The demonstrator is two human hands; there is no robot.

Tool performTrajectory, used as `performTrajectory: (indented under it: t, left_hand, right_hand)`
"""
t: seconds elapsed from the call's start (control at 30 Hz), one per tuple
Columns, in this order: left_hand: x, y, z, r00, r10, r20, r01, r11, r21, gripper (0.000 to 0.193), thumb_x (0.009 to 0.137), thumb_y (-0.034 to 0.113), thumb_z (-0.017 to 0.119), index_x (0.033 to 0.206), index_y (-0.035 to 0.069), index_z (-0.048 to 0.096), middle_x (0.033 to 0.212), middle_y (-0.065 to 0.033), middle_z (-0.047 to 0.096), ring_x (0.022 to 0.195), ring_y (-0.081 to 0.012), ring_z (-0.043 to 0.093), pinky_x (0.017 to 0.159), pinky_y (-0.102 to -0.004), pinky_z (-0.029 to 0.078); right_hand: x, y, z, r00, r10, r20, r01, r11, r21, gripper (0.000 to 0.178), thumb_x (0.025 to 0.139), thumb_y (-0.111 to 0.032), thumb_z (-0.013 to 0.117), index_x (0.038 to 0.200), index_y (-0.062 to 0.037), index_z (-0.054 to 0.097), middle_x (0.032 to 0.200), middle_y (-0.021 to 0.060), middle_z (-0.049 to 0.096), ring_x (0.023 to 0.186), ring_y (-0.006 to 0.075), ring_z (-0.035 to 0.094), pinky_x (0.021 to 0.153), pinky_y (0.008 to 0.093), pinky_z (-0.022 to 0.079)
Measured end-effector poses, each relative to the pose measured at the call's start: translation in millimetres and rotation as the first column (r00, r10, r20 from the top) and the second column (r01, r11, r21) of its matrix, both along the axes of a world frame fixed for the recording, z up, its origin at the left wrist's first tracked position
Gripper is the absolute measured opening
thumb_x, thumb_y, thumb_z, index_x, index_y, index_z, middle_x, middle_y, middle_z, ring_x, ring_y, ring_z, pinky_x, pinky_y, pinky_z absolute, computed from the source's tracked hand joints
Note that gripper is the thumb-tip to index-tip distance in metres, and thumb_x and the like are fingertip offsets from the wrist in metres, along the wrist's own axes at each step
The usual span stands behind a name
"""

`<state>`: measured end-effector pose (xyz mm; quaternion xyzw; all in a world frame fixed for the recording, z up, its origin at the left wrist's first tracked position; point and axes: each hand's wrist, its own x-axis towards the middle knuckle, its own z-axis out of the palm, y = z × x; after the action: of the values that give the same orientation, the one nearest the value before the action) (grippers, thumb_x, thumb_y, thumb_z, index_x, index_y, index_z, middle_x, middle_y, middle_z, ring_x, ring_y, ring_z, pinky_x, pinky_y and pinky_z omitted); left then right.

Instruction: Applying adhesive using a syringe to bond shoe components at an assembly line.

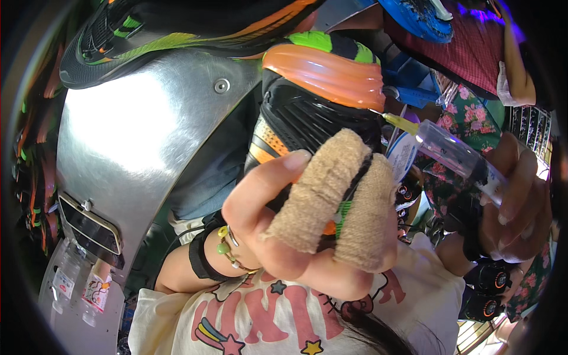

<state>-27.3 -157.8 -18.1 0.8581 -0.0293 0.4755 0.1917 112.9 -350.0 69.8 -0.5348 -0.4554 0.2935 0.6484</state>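
A black sneaker (310, 106) with an orange and green sole is held up in the middle of the head view, sole away from me. My left hand (313, 219), with tan fabric sleeves on two fingers, closes around the shoe's upper and hides part of it. At the right, my right hand (518, 204) grips a clear syringe (452, 151) with a yellow-green needle hub. Its thin tip points left and reaches the seam between the orange sole and the black upper; whether it touches cannot be told. Some dark matter shows inside the barrel.
Another black sneaker (177, 35) lies at the top of the shiny metal table (195, 89). A phone (89, 222) rests at its left edge, near clear plastic bottles (68, 275). Stacked shoes (35, 154) line the far left. Another person's arm (518, 53) appears upper right, near a blue dish (420, 21).
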Motion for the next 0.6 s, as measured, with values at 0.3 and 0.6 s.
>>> performTrajectory:
  t: [0.3, 0.6]
  left_hand:
    - [-13, 17, -3, 0.994, -0.096, -0.046, 0.1, 0.99, 0.095, 0.029, 0.075, 0.047, 0.078, 0.09, 0.025, 0.068, 0.116, -0.0025, 0.051, 0.089, -0.0206, 0.061, 0.061, -0.0369, 0.054]
    - [-37, 50, 30, 0.891, -0.097, -0.443, 0.276, 0.891, 0.36, 0.032, 0.091, 0.053, 0.058, 0.112, 0.03, 0.063, 0.114, 0.004, 0.054, 0.105, -0.0207, 0.058, 0.083, -0.0411, 0.057]
  right_hand:
    - [-1, -55, -7, 0.987, -0.151, -0.051, 0.152, 0.988, 0.008, 0.056, 0.103, -0.025, 0.015, 0.068, -0.0082, 0.056, 0.079, 0.017, 0.059, 0.063, 0.0211, 0.05, 0.06, 0.0303, 0.047]
    - [-15, -56, -31, 0.951, -0.284, -0.121, 0.287, 0.958, 0.011, 0.047, 0.102, -0.017, 0.02, 0.068, -0.008, 0.052, 0.076, 0.0167, 0.056, 0.063, 0.022, 0.048, 0.062, 0.031, 0.047]
